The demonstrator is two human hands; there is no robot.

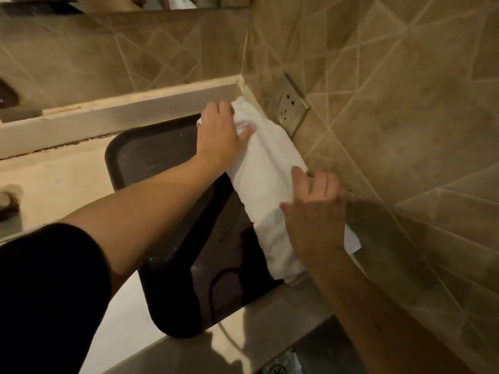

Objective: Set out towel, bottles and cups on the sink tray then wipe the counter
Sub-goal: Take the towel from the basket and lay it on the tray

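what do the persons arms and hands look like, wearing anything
Both hands are bare: no gloves, rings or watch show on the left hand or the right hand. The left arm has a black sleeve ending near the elbow, forearm uncovered. The right forearm shows no sleeve in view.

Beige tiled wall (378,117) — socket (290,105).

The towel (266,182) is plain white; the tray (151,157) under it is matte black – dusted with pale specks. The worktop (62,182) is cream, the wall tiles (391,103) tan with pale crossing diagonal lines – the sleeve (46,287) black.
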